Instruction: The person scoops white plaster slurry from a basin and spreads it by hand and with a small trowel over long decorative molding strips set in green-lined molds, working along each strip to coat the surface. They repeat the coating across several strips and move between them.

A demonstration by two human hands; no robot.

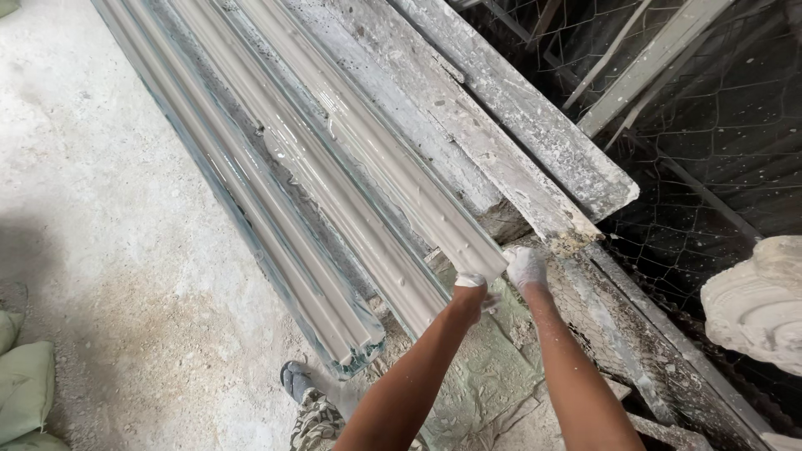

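Two bare forearms reach up from the near edge, plaster-whitened at the hands. Beyond them, three long grey moulds lie side by side on a slant, running from the far left down toward the near centre, each filled with wet, glossy plaster. The left mould [276, 225] ends nearest the floor, the middle mould [351, 209] lies just beside it, and the right mould [401, 175] ends at the hands. Right of the moulds lie rough plaster-crusted planks [518, 125], also slanting, and right of those is wire mesh [710, 167] over a dark gap. A pale concrete floor [109, 209] fills the left side, with greenish sacks [25, 384] at the near left edge. A white carved plaster piece [756, 305] sits at the right edge.

At the near end of the right mould, the left hand [470, 288] has its grip closed on the mould's end corner from below. The right hand [527, 267] rests just right of that end, against the crusted plank edge; whether its grip is closed I cannot tell. A sandalled foot [296, 380] shows near the bottom, below the left mould's end.
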